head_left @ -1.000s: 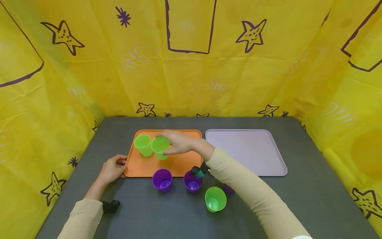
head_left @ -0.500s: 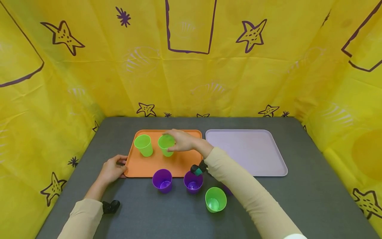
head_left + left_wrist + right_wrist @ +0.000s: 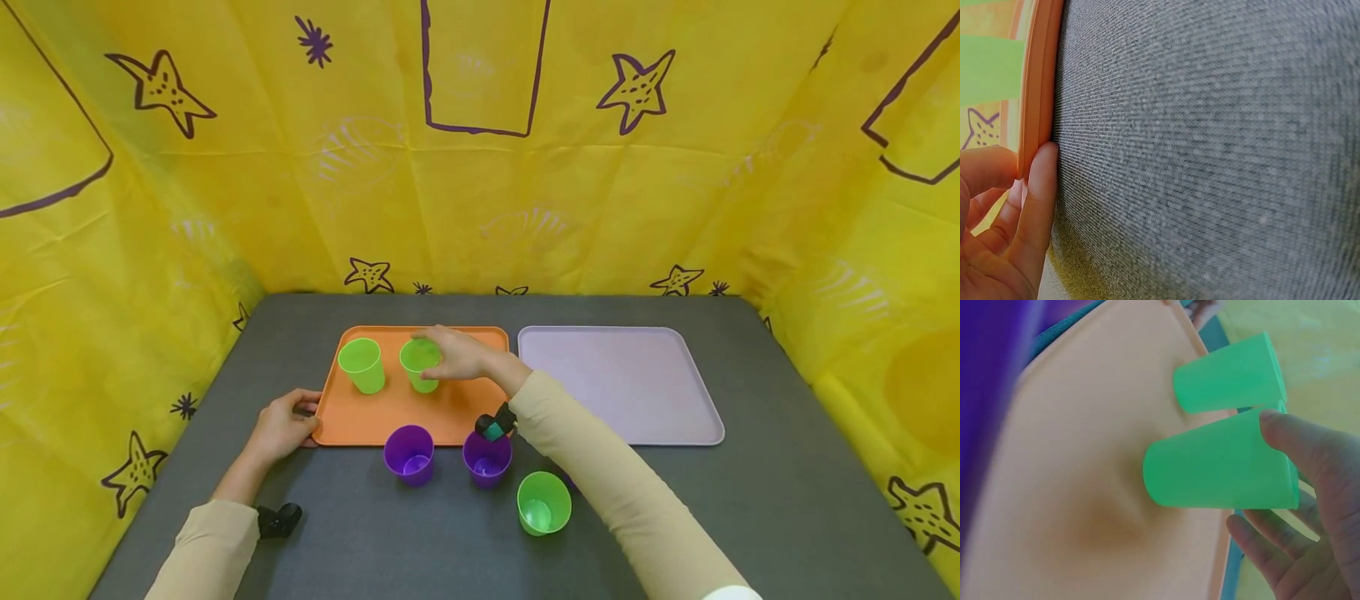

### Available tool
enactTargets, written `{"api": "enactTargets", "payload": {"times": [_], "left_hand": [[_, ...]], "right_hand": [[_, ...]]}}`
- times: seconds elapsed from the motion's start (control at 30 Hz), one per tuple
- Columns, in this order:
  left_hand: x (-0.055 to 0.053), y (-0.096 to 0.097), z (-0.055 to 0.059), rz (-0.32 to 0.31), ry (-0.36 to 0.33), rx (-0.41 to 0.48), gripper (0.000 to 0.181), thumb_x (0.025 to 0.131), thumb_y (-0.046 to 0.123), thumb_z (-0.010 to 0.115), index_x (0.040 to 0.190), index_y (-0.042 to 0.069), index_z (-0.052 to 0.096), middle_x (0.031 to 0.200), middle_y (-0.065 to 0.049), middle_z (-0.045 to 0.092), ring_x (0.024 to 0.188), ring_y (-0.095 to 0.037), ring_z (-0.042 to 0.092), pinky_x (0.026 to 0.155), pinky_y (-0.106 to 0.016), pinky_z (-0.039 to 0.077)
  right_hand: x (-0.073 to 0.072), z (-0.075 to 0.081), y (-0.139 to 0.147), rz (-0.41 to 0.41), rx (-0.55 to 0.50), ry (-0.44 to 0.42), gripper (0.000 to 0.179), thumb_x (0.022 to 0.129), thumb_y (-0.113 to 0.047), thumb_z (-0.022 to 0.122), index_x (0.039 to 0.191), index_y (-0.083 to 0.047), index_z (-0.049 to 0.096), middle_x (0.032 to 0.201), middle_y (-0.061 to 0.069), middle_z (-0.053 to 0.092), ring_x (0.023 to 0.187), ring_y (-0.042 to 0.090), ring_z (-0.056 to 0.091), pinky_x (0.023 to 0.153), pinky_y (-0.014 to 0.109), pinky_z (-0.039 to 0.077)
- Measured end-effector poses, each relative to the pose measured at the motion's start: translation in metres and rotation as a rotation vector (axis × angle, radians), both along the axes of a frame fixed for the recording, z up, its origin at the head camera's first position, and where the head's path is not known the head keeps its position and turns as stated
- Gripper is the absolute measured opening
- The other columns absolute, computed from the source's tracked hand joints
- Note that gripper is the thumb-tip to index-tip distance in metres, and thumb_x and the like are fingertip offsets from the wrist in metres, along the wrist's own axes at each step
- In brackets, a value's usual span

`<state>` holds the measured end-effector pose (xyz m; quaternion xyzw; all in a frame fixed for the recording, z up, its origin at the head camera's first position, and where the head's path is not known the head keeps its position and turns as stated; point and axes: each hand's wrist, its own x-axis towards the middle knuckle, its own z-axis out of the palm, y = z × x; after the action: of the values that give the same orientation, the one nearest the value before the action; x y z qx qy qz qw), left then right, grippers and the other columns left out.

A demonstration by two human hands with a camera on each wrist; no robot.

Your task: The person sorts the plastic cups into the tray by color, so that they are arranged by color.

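Note:
At the orange tray's (image 3: 450, 421) left edge, my left hand (image 3: 281, 425) pinches the rim between thumb and fingers, which the left wrist view shows close up. My right hand (image 3: 462, 357) holds a green cup (image 3: 1210, 472) near its rim, thumb on one side and fingers on the other. That cup stands upright on the tray's back half. To its left on the same tray stands a second green cup (image 3: 367, 375), apart from it in the head view.
Two purple cups (image 3: 409, 457) stand in front of the tray, with a third green cup (image 3: 543, 504) nearer the person. Another purple cup is mostly hidden under the right forearm. A lilac tray (image 3: 622, 383) lies to the right. Yellow cloth (image 3: 480, 183) surrounds the grey table (image 3: 375, 542).
My right hand has moved the green cup slightly right and back, away from the other green cup, and it now stands on the tray. The left hand stays on the tray edge.

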<state>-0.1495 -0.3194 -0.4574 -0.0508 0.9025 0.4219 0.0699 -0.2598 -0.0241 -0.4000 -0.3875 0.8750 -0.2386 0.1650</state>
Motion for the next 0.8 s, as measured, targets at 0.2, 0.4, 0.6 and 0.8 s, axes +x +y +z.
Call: {"api": "enactTargets", "payload": {"times": [0.2, 0.4, 0.6, 0.8], "left_hand": [[0.001, 0.001, 0.000, 0.004, -0.005, -0.006, 0.045, 0.081, 0.000, 0.057, 0.125, -0.006, 0.048, 0.106, -0.023, 0.053, 0.071, -0.019, 0.063, 0.053, -0.029, 0.055], [0.001, 0.002, 0.000, 0.004, -0.005, -0.014, 0.046, 0.082, 0.000, 0.057, 0.126, -0.006, 0.047, 0.107, -0.024, 0.053, 0.072, -0.019, 0.063, 0.053, -0.029, 0.055], [0.000, 0.002, 0.000, 0.002, -0.003, -0.025, 0.045, 0.081, 0.001, 0.057, 0.125, -0.006, 0.047, 0.106, -0.023, 0.053, 0.072, -0.019, 0.063, 0.053, -0.029, 0.055], [0.001, 0.002, 0.000, -0.003, 0.018, -0.004, 0.045, 0.080, -0.001, 0.056, 0.124, -0.007, 0.049, 0.104, -0.024, 0.054, 0.072, -0.018, 0.063, 0.052, -0.029, 0.055]], "right_hand": [[-0.001, -0.001, 0.000, 0.005, 0.024, -0.011, 0.068, 0.086, -0.028, 0.064, 0.143, -0.008, 0.032, 0.146, 0.006, 0.035, 0.138, 0.026, 0.024, 0.113, 0.036, 0.022], [0.002, 0.004, -0.001, 0.007, 0.054, -0.023, 0.068, 0.088, -0.029, 0.061, 0.144, -0.010, 0.028, 0.147, 0.008, 0.032, 0.138, 0.028, 0.023, 0.112, 0.037, 0.024], [0.004, 0.009, 0.003, 0.006, 0.035, -0.017, 0.070, 0.088, -0.030, 0.061, 0.145, -0.013, 0.026, 0.142, 0.012, 0.032, 0.129, 0.023, 0.037, 0.107, 0.034, 0.034], [0.003, 0.015, 0.011, 0.010, 0.020, 0.031, 0.068, 0.088, -0.030, 0.061, 0.145, -0.014, 0.028, 0.143, 0.010, 0.035, 0.131, 0.021, 0.033, 0.108, 0.035, 0.032]]}}
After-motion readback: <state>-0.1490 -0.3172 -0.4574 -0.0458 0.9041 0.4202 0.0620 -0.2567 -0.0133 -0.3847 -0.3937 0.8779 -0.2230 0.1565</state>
